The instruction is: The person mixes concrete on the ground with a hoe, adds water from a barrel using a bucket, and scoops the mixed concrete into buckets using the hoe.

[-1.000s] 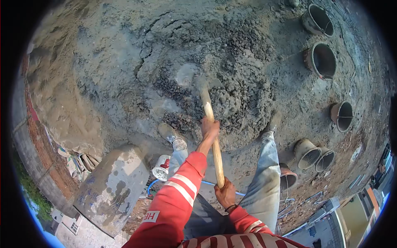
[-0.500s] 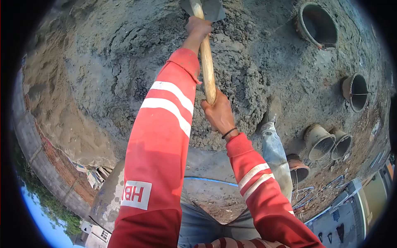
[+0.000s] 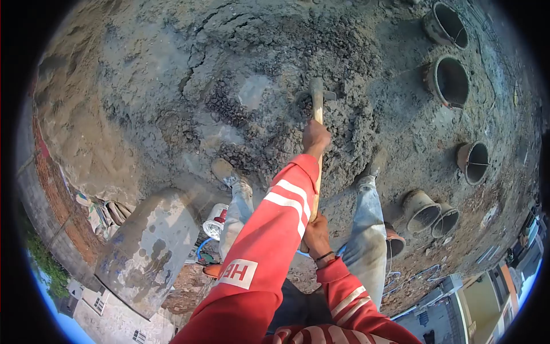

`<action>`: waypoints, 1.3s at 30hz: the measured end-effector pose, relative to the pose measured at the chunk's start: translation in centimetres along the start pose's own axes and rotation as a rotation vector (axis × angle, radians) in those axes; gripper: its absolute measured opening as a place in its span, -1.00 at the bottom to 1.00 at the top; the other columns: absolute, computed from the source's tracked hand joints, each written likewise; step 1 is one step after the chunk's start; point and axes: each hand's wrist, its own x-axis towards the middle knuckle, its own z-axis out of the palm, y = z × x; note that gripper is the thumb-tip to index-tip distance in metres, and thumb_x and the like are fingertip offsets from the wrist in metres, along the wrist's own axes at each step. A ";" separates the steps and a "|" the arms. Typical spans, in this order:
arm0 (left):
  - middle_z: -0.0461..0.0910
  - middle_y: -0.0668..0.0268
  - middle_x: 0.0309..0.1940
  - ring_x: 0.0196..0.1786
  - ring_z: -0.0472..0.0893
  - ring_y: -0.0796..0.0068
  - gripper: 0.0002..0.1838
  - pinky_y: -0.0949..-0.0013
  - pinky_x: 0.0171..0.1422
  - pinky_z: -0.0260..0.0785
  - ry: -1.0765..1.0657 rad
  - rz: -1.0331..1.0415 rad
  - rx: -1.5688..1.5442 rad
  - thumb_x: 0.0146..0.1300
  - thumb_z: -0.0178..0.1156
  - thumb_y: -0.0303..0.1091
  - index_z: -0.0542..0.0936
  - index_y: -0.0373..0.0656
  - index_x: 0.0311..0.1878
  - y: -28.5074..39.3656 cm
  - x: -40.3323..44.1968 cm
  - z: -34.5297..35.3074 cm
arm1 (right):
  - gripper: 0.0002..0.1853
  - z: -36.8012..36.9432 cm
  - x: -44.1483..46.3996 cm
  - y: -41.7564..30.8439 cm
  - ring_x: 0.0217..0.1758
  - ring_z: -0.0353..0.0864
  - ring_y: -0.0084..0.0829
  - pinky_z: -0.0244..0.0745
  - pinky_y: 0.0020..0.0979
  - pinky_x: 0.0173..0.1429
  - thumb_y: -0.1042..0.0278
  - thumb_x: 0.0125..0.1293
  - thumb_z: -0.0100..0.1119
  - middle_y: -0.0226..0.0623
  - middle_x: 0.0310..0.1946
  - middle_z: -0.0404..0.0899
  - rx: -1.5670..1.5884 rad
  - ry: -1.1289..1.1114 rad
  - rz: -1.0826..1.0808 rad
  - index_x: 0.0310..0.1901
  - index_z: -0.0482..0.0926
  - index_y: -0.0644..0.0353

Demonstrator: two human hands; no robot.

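A hoe (image 3: 319, 112) with a pale wooden handle is gripped in both my hands. My left hand (image 3: 316, 136) is closed around the handle near the metal head. Lower down, close to my body, my right hand (image 3: 317, 235) wraps the handle's rear end. The hoe's head is down in a bed of wet grey mortar (image 3: 355, 117), and its blade is partly hidden there. Lumpy, crumbled mix lies around the blade, with a small wet patch (image 3: 254, 92) to its left. My feet stand on either side of the handle.
Several mortar buckets stand on the right, among them a round one (image 3: 433, 82) and a tilted one (image 3: 421, 211). A large stained curved sheet (image 3: 150, 246) lies at lower left, near a white pail (image 3: 215, 221). Sand (image 3: 86, 137) slopes along the left.
The hoe has come back from far ahead toward my body, its head now lower in view and in the mortar. Both hands moved down with it; the view has shifted.
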 end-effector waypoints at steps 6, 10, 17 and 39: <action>0.63 0.08 -0.52 -0.55 0.67 0.24 -0.83 0.22 -0.50 0.52 -0.169 -0.210 -0.493 0.11 0.28 -0.41 0.60 -0.32 -0.30 -7.1 -3.5 -3.5 | -0.86 0.8 -6.5 -2.9 -0.67 0.46 -0.49 0.35 -0.38 -0.59 0.47 0.16 0.14 -0.33 -0.64 0.44 -0.283 -0.041 0.159 -0.28 0.43 0.28; 0.40 0.36 -0.71 -0.74 0.46 0.49 -0.81 0.36 -0.71 0.29 -0.073 -0.217 -1.008 0.17 0.20 -0.50 0.40 -0.24 -0.20 -11.3 -11.9 -5.5 | -0.66 -5.1 -11.5 0.8 -0.44 0.60 0.10 0.51 -0.09 -0.26 0.37 0.00 0.22 0.05 -0.51 0.58 -0.961 -0.096 -0.213 -0.15 0.52 0.33; 0.37 0.35 -0.54 -0.68 0.40 0.53 -0.65 0.41 -0.68 0.30 0.271 -0.131 -1.161 0.33 0.14 -0.51 0.24 -0.12 0.08 -13.2 -12.1 -15.5 | -0.69 -5.0 -3.0 2.8 -0.37 0.61 0.20 0.53 0.09 -0.19 0.32 0.03 0.24 0.06 -0.51 0.61 -1.143 -0.256 -0.456 -0.15 0.53 0.16; 0.41 0.34 -0.59 -0.62 0.43 0.47 -0.91 0.27 -0.55 0.39 0.175 -0.526 -1.415 0.31 0.15 -0.48 0.42 -0.18 -0.27 -9.7 -11.0 1.7 | -0.67 -20.7 1.0 -6.2 -0.29 0.60 0.23 0.52 0.10 -0.15 0.29 0.04 0.24 0.15 -0.42 0.60 -1.345 -0.463 -0.447 -0.16 0.50 0.22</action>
